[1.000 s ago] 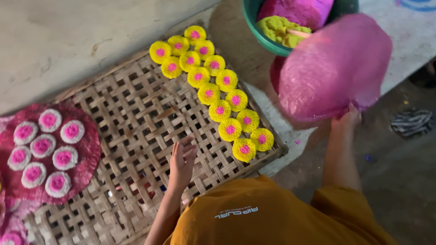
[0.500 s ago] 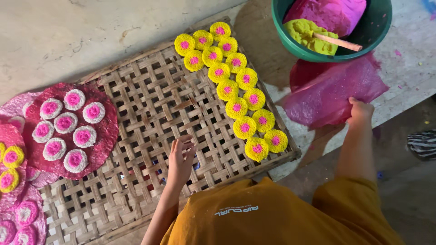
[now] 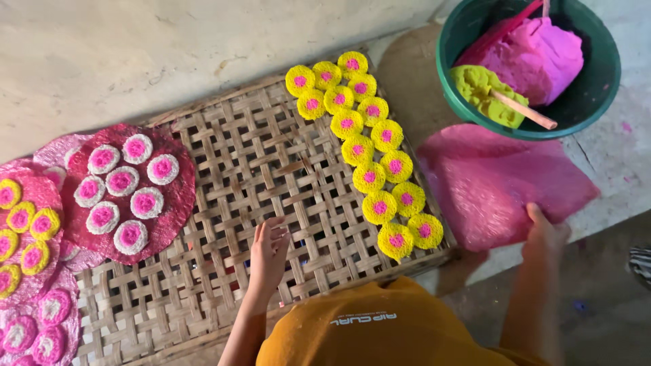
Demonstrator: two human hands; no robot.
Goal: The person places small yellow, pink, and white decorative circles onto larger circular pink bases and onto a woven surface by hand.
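The left hand (image 3: 268,254) lies spread on the woven tray (image 3: 224,196) for support; the right hand (image 3: 546,234) seems to pinch the pink sheet (image 3: 488,183).

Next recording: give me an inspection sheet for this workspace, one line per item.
Surface: woven bamboo tray lying flat beside a pale wall.
Job's things: two rows of yellow discs with pink centres along the tray's right edge; pink sheet spread flat off the tray's right side.
Clutter: white discs with pink centres on a dark pink sheet at the left; more discs at the left edge; green bowl holding pink and yellow-green dough and a stick.
Hands: left hand rests open on the tray; right hand grips the pink sheet's near edge.
Cables: nothing seen.
Surroundings: bare floor, a striped item at the right edge.
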